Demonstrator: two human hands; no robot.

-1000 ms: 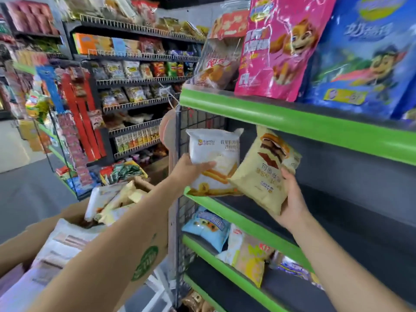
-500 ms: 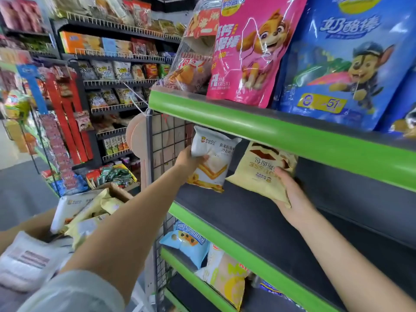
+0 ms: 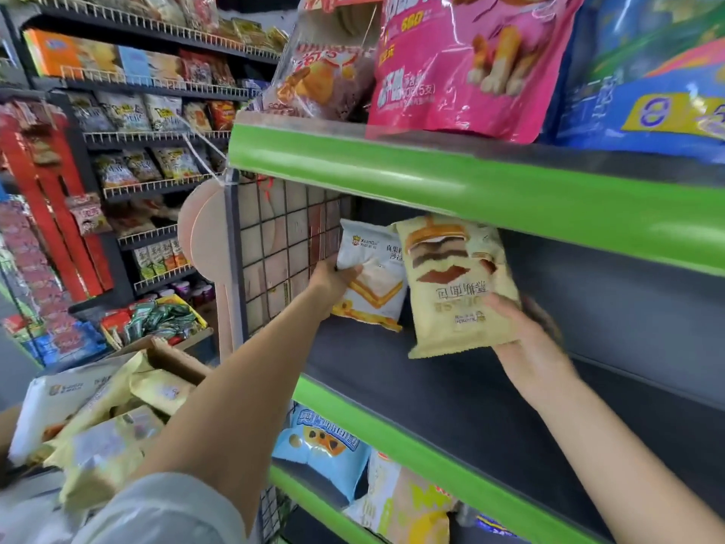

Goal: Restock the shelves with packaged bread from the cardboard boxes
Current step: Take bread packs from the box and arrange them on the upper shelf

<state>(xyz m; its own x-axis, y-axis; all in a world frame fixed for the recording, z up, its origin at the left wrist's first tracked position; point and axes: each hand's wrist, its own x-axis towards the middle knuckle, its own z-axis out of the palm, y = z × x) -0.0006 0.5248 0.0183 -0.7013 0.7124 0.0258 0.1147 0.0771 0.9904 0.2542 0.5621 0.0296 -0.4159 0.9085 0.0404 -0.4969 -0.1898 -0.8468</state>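
Shelf [image 3: 392, 363] barely stocked: my left hand [image 3: 333, 278] grips white packet [image 3: 372, 276], right hand [image 3: 525, 347] grips yellow packet [image 3: 455, 284]; box [image 3: 172, 359] behind my left arm holds many more.

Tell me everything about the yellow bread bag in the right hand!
The yellow bread bag is a soft, puffy packet of pale yellow film with crimped edges. Its front shows stacked brown and cream slices above printed writing, which reads upside down from here. It stands nearly upright, slightly tilted, over the dark shelf, under the green shelf edge. The right hand grips its lower right corner. Its left edge overlaps the white bread bag, held by the left hand.
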